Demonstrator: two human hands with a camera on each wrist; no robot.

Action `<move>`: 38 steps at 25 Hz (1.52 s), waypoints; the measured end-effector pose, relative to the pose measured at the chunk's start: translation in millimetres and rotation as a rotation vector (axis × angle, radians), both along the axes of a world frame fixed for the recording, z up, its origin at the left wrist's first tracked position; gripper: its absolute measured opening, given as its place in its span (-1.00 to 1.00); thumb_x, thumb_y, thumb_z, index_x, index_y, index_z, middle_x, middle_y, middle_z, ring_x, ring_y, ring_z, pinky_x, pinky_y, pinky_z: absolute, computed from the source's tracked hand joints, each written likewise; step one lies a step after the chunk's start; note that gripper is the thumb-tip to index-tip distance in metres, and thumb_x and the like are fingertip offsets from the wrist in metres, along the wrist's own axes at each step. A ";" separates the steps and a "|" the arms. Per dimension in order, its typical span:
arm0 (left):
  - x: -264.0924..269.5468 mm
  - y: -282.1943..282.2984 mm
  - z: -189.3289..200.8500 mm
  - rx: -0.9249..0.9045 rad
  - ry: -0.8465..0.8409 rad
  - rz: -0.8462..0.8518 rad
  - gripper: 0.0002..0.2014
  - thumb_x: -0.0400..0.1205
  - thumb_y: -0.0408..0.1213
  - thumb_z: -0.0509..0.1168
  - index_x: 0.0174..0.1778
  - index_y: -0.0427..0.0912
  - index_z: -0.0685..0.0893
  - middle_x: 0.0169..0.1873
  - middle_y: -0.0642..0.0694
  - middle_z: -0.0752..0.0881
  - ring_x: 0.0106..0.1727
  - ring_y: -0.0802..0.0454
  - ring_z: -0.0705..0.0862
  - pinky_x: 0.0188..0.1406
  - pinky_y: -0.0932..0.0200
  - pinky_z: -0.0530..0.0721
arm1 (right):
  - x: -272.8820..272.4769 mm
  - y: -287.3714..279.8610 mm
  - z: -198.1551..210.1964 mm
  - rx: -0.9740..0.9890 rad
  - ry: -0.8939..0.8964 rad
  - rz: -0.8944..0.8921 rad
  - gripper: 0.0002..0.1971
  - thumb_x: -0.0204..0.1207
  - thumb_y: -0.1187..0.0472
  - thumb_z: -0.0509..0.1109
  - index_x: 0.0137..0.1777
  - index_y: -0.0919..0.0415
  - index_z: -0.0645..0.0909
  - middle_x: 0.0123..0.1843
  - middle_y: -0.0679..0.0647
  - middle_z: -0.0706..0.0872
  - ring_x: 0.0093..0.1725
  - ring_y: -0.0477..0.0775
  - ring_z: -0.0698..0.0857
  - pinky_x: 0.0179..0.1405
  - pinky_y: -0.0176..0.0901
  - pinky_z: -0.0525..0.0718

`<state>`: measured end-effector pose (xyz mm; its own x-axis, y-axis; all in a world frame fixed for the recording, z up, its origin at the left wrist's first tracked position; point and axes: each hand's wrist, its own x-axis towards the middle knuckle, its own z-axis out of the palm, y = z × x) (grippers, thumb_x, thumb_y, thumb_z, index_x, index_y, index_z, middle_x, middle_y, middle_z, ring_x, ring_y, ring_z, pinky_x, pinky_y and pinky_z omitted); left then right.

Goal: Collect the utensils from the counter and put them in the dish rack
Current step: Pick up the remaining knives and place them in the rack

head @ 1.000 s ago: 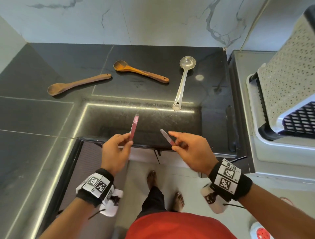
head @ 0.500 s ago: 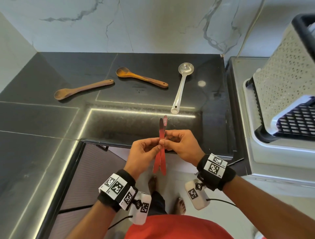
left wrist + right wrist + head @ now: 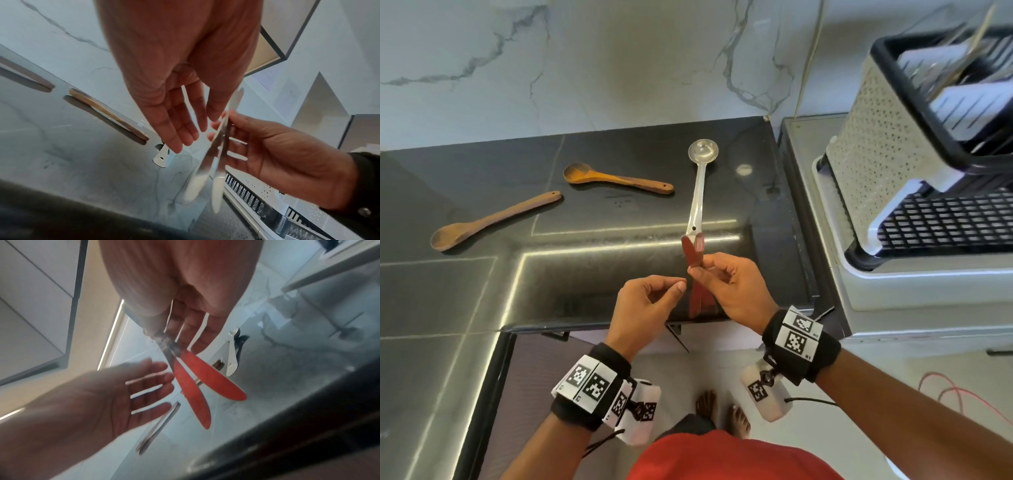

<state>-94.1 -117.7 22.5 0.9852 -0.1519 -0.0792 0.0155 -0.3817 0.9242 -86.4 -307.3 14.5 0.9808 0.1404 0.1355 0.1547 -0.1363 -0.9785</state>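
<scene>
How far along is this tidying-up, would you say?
Early to midway. The dish rack already holds some items, blurred. In hand: the right hand pinches two red-handled utensils together; the left hand is empty beside them. Left on the counter: two wooden spoons and a steel ladle.

You're in a home kitchen: black stone counter (image 3: 619, 281) against marble-veined wall tiles (image 3: 619, 61), wooden spoons (image 3: 616, 178) and a steel ladle (image 3: 698, 185) on it, dish rack (image 3: 887, 164) on the steel drainboard (image 3: 825, 240).
</scene>
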 end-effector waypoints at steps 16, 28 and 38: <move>86.2 -200.7 101.1 -0.209 -0.393 -0.498 -0.84 0.66 -0.31 0.40 0.12 -0.11 0.80 0.06 0.04 0.80 0.12 0.09 0.79 0.01 0.07 0.83 | -48.1 -269.4 217.7 -1.415 -0.367 -0.305 -0.60 0.71 0.00 0.08 0.38 0.07 0.61 -0.17 -0.15 0.47 -0.38 -0.06 0.51 -0.48 -0.26 0.38; 86.0 -315.1 101.8 0.019 -0.553 -0.393 -0.68 0.59 0.00 0.39 0.21 -0.02 0.76 0.36 0.03 0.60 0.44 -0.02 0.57 0.33 -0.23 0.63 | 56.0 -337.2 231.5 -1.699 -0.092 0.285 -0.66 0.65 0.03 0.16 0.23 -0.09 0.74 0.03 -0.04 0.81 0.06 0.09 0.76 0.08 0.08 0.76; 83.2 -326.2 103.4 -0.057 -0.524 -0.291 -0.74 0.51 0.00 0.45 0.02 -0.05 0.79 0.23 -0.04 0.62 0.35 0.01 0.60 0.25 -0.10 0.68 | 70.7 -336.3 215.0 -1.684 -0.111 0.385 -0.60 0.66 0.26 0.28 0.47 0.01 0.57 0.25 0.12 0.73 0.25 0.17 0.69 0.27 -0.01 0.66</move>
<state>-10.9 -443.9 125.9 0.8081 -0.4109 0.4220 -0.5455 -0.2518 0.7994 -15.7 -643.5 229.5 0.8563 0.3929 -0.3351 0.4730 -0.8572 0.2036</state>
